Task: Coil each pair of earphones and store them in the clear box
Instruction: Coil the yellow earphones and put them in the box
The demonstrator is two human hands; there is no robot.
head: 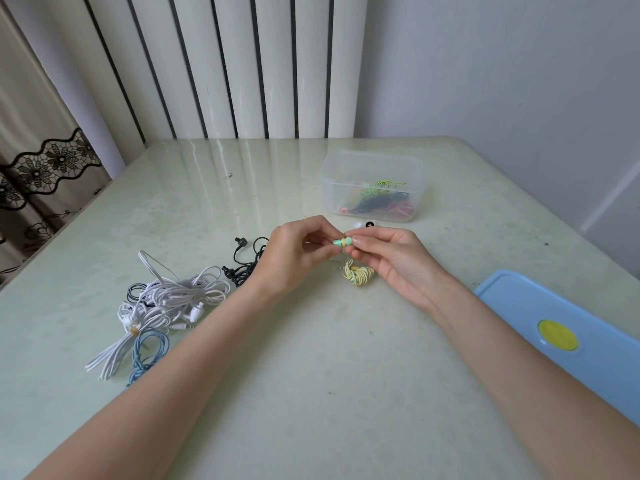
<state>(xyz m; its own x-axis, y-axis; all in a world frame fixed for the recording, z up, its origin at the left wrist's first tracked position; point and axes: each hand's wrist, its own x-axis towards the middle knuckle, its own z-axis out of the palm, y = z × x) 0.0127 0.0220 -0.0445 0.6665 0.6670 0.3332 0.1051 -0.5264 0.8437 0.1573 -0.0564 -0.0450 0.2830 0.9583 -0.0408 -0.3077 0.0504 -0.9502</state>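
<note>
Hands (301, 251) — earbud (343, 242) pinched between

left arm: bare forearm reaching in from the lower left, angled up toward the middle of the view.
left hand (298, 252): raised, back of the hand facing the camera, fingers curled inward with the fingertips pinching a small earbud (342, 242).
right arm: bare forearm entering from the lower right, angled up and leftward.
right hand (394, 259): fingers curled, thumb and fingertips gripping the same earbud from the other side.
spacing: fingertips of both hands almost meet.
</note>
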